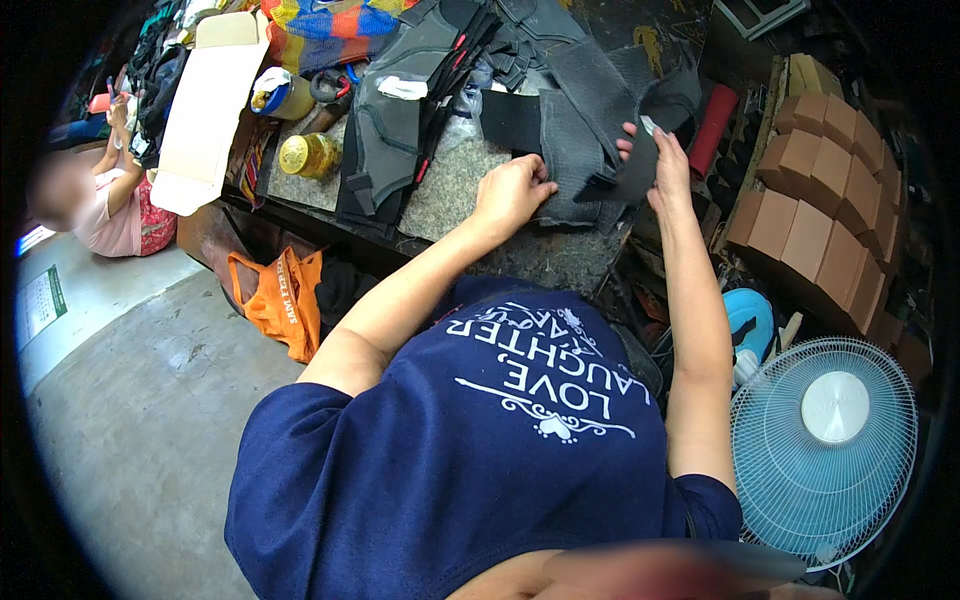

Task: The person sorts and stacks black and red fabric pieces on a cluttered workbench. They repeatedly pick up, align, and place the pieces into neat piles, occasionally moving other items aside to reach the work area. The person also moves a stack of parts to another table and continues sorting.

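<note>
My right hand (670, 168) grips a dark, flat, flexible piece (636, 174), held up over the right end of the worktable. Something small and whitish shows at its fingertips, too small to make out. My left hand (514, 196) is closed, its thumb and fingers pinched together beside the dark mesh-like sheets (576, 150). Whether anything is between those fingers is hidden. A plain black rectangular piece (511, 121) lies just beyond that hand. Left of it, a stack of black shaped pieces (391, 135) with red marks along its edge lies on the table.
Two jars, one with yellow contents (308, 157) and one with a blue rim (289, 98), stand by an open cardboard box (210, 120). Stacked brown boxes (825, 185), a red roll (713, 130) and a fan (825, 450) are at right. Another person (112, 210) sits far left.
</note>
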